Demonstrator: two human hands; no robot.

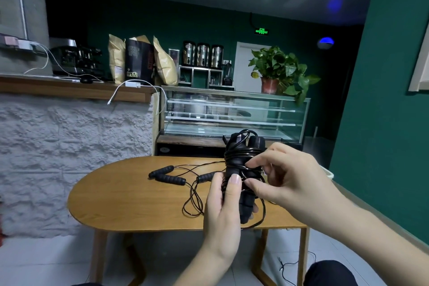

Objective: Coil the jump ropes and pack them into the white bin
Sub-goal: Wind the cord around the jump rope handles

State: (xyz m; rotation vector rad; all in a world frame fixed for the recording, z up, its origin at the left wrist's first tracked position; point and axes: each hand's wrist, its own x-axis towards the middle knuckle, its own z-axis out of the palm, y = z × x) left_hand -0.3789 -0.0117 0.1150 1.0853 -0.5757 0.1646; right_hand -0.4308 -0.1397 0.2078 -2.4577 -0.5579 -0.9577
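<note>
Black foam handles (241,183) wound with thin black cord (241,158) are seen above a warm honey-brown wooden surface (130,199). More black handles (170,179) lie mid-surface. A white bin (326,172) edge shows at the right edge.

White bin (326,172) at 3 o'clock of the table: only a rim sliver shows behind the right hand (286,177). Left hand (222,210) covers the lower part of the coiled rope's handles (243,169). Third loose handle (205,177) is partly hidden behind the left fingers. Exit sign (261,31) text too small to read.
</note>
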